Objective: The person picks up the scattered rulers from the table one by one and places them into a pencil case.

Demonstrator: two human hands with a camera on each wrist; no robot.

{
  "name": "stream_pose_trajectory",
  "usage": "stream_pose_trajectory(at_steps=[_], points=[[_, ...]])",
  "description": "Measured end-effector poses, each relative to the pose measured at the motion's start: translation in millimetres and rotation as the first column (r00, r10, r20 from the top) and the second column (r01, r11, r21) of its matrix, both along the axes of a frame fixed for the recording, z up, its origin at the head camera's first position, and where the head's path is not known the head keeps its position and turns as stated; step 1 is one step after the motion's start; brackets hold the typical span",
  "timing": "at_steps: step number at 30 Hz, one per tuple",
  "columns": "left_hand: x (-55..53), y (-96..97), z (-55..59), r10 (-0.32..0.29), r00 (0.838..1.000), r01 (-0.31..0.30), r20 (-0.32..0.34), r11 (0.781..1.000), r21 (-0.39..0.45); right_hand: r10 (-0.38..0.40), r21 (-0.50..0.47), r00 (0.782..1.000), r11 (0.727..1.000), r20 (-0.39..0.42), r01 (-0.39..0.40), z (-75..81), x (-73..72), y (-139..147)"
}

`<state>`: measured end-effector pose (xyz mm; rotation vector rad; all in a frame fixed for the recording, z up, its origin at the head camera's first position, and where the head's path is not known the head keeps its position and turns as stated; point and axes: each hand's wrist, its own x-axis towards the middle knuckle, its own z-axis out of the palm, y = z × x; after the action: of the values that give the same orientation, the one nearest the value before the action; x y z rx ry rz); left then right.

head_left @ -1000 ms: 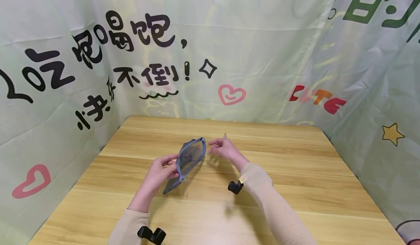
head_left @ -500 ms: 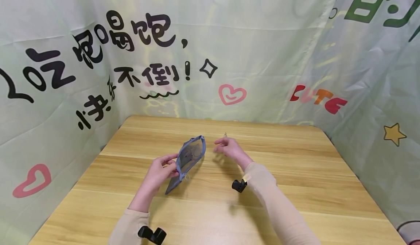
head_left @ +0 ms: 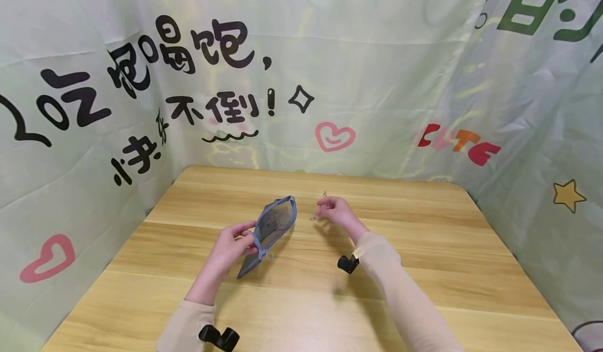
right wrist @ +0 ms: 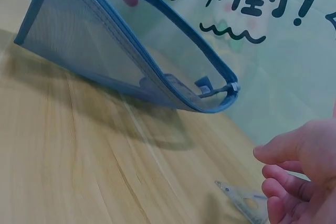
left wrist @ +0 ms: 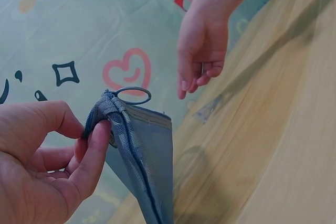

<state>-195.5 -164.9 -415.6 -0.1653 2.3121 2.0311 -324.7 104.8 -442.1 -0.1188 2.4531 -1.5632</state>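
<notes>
A blue mesh zipper pouch (head_left: 275, 223) is held tilted above the table, its mouth spread wide. My left hand (head_left: 234, 243) pinches the pouch's edge between thumb and fingers near one end of the zipper, as the left wrist view shows. A ring (left wrist: 150, 97) hangs at that end. A clear set square (right wrist: 242, 203) lies on the table, partly hidden behind my right hand (head_left: 337, 210). That hand hovers just over it with fingers loosely bent and holds nothing that I can see. Through the mesh a bluish shape (right wrist: 203, 84) shows; its kind is unclear.
The wooden table (head_left: 424, 237) runs back to a printed cloth backdrop (head_left: 377, 90), which also stands at left and right. Black wrist cameras are strapped to both sleeves (head_left: 400, 284).
My right hand has moved away from the pouch's mouth, to the right, and more of the set square shows beside its fingers. The left hand and the pouch have barely moved.
</notes>
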Motion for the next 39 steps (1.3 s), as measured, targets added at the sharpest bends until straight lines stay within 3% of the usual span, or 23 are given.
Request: stream_pose_trajectory(at_steps=[14,21,33,39], points=[[-1.2,-0.5,-1.2,-0.006,1.0,0.006,0.0,1.0,-0.005,0.019,0.075,0.996,0.997,-0.091,-0.013,0.3,-12.1,9],[-0.9,-0.8,-0.8,-0.01,1.0,0.01,0.002,1.0,0.0,0.036,0.098,0.995,0.995,-0.094,-0.027,-3.8,-18.3,17],[-1.2,-1.2,-0.5,-0.005,1.0,0.005,0.003,1.0,0.0,0.074,0.119,0.984,0.991,-0.164,-0.055,-23.3,-27.5,20],[-1.1,-0.6,-1.4,-0.012,1.0,0.012,0.003,1.0,-0.003,0.041,0.15,0.976,0.989,-0.212,-0.009,-29.9,-24.2,18]])
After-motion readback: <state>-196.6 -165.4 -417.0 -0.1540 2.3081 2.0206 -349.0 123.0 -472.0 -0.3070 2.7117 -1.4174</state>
